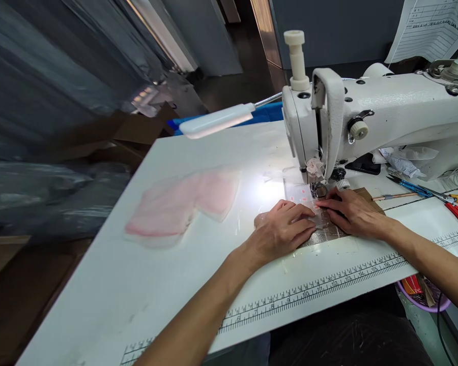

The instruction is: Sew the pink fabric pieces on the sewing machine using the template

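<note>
My left hand (282,231) lies flat, fingers stretched out, pressing a small clear plastic piece (303,195) with pink dots onto the table in front of the presser foot (318,189) of a white sewing machine (366,117). My right hand (351,212) rests beside it on the right, fingers extended, fingertips pressing the same piece just below the needle. A brown backing patch (368,195) shows under both hands.
A stack of pink fabric pieces (179,206) lies to the left on the white table (145,284), which has a printed ruler (328,287) along its front edge. A lamp (216,121) hangs over the table. Scissors and red-handled tools (435,195) lie at right. A purple bin (423,297) sits below.
</note>
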Demonstrator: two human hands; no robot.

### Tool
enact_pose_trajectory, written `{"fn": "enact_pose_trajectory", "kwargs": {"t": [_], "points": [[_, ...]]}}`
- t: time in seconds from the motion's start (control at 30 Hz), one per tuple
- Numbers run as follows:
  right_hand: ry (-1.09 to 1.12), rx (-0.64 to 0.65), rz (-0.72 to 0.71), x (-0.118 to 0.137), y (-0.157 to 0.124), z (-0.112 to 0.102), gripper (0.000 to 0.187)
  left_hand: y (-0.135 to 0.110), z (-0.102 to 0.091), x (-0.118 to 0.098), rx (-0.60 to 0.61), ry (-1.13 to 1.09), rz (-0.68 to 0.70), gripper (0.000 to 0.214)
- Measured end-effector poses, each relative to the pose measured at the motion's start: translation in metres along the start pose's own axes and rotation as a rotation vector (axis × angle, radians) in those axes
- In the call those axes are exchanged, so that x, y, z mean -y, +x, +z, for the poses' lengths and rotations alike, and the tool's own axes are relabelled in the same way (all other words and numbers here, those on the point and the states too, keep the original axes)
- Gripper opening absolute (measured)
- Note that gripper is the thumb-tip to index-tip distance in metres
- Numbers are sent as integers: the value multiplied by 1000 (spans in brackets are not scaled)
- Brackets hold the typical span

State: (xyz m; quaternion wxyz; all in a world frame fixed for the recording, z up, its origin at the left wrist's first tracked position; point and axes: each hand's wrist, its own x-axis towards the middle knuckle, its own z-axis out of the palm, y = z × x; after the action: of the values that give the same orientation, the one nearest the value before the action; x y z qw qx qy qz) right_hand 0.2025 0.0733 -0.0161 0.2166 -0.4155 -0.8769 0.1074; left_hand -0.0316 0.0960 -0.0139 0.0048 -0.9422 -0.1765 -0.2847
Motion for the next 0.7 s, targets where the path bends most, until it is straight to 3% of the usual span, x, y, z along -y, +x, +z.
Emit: {"fn": "enact_pose_trajectory", "kwargs": {"t": [0.23,0.5,0.7], "points": [[48,12,-87,-3,-1,2,35,1,-1,-3,-11,23,49,20],[33,53,-31,0,0,-2,34,7,-14,4,195,-169,21,18],[-3,76,7,2,2,-1,32,5,-14,5,172,-184,-24,20]]}}
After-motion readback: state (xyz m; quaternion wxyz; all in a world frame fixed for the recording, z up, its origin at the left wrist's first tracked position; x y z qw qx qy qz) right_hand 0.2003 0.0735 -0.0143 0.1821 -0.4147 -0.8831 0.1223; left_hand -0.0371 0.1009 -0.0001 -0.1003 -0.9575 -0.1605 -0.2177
